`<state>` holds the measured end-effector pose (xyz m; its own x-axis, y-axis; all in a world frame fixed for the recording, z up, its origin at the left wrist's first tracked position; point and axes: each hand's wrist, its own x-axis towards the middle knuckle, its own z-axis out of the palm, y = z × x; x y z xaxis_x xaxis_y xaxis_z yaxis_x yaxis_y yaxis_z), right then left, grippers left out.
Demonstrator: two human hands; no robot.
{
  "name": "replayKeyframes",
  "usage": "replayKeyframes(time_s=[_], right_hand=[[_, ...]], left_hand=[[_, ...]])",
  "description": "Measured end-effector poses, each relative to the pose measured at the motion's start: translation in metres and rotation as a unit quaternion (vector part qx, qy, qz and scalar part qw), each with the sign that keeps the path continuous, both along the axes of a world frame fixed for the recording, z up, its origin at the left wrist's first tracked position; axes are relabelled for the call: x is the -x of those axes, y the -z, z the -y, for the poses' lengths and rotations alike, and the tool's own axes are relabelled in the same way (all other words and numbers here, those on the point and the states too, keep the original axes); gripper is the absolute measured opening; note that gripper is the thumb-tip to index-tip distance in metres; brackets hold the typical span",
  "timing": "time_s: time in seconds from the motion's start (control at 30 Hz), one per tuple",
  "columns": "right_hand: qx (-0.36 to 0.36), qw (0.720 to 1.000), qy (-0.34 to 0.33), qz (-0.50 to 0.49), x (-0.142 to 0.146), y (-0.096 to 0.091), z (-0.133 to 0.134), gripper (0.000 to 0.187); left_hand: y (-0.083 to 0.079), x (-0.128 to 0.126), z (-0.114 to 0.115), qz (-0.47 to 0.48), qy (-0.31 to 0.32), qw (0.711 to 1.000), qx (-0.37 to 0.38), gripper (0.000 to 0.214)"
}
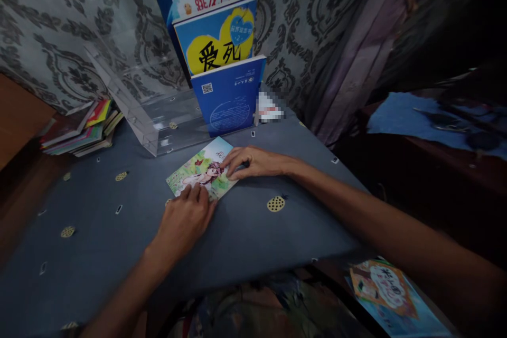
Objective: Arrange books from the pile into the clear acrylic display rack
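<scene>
A thin picture book (199, 168) with a green, illustrated cover lies flat on the grey-blue tablecloth (103, 232). My left hand (186, 219) rests on its near edge, fingers laid flat on the cover. Fingers stretched out, my right hand (249, 162) presses on the book's right edge. Just behind the book stands a clear acrylic display rack (138, 100) holding three blue books in tiers, the front one (228, 96) closest to my right hand.
A stack of thin books (79, 129) lies at the left back of the table. Another colourful book (390, 296) sits low at the right, below the table edge. Patterned grey wall behind; a dark shelf with blue cloth (412, 116) at right.
</scene>
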<state>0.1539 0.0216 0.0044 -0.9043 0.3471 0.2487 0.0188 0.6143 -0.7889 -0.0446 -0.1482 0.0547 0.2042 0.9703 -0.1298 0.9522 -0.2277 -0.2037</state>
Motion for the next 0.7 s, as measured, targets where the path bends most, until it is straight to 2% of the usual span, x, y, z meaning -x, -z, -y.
replayKeyframes(time_s=[0.07,0.17,0.27,0.37,0.5,0.7], right_hand=[[0.000,1.000,0.003,0.006,0.000,-0.003,0.002,0.015],[-0.012,1.000,0.010,0.001,0.002,-0.006,0.005,0.015],[-0.038,0.998,0.044,0.004,0.003,-0.010,0.009,0.015],[-0.043,0.995,0.077,0.050,0.002,-0.018,0.014,0.017],[-0.051,0.990,0.068,0.111,0.000,-0.027,0.019,0.024],[-0.120,0.974,0.118,0.150,-0.003,-0.032,0.016,0.028]], left_hand=[[-0.004,0.007,-0.005,0.013,-0.009,1.000,-0.002,0.033],[-0.008,0.023,-0.018,0.028,-0.029,0.998,-0.043,0.031],[-0.004,0.042,-0.031,0.035,-0.054,0.996,-0.054,0.033],[0.005,0.053,-0.038,0.061,-0.067,0.995,-0.037,0.035],[0.009,0.053,-0.039,0.068,-0.080,0.994,-0.041,0.035],[-0.001,0.043,-0.033,0.055,-0.092,0.994,-0.020,0.031]])
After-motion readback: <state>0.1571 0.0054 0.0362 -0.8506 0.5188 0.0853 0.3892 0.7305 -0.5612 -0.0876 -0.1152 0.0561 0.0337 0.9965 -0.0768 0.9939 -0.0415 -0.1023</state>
